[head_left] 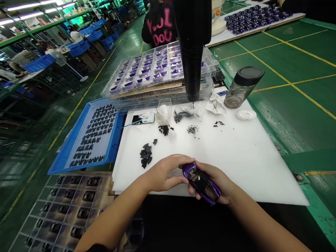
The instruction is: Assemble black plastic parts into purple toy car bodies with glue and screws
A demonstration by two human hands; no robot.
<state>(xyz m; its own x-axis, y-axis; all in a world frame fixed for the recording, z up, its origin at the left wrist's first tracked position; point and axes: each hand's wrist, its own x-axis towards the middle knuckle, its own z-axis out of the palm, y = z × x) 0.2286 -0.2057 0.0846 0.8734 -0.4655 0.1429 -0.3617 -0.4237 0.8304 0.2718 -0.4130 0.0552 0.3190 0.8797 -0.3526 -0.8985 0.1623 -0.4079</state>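
Observation:
A glossy purple car-shaped shell (201, 182) with a dark top is held between both hands at the front edge of the white table (236, 154). My left hand (170, 172) pinches its upper left end, with thumb and fingers on either side. Around the shell's right side and underneath, my right hand (217, 180) is wrapped, its fingertips partly hidden below. Above the table hangs a black electric screwdriver (193, 63), touched by neither hand. Small black screws (193, 130) lie in a pile beneath it. Black plastic pieces (146, 153) are scattered left of the hands.
A blue tray (84, 140) of black parts stands at the left. Stacked clear trays (157, 70) with purple pieces are behind. A tinted cup (243, 87) and white oval object (246, 114) sit back right. Below left is a compartment tray (68, 206). A person (160, 24) is beyond.

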